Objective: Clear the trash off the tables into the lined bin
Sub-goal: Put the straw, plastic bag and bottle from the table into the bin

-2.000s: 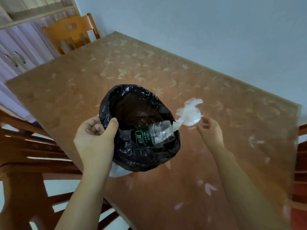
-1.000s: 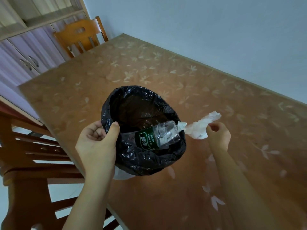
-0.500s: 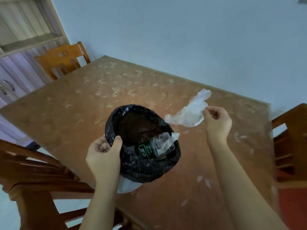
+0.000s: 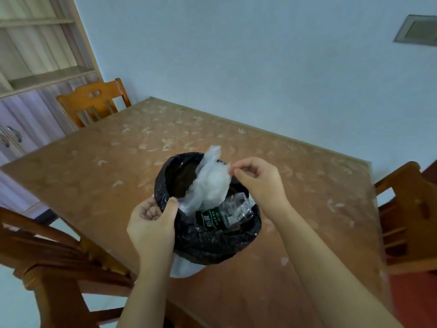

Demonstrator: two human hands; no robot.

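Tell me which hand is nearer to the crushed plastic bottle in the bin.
Right. The right hand hovers just above the crushed plastic bottle, pinching the clear plastic wrapper. The left hand grips the lined bin at its rim, farther to the side.

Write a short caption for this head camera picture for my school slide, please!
Right hand lowers a clear plastic wrapper into the black-lined bin that the left hand grips.
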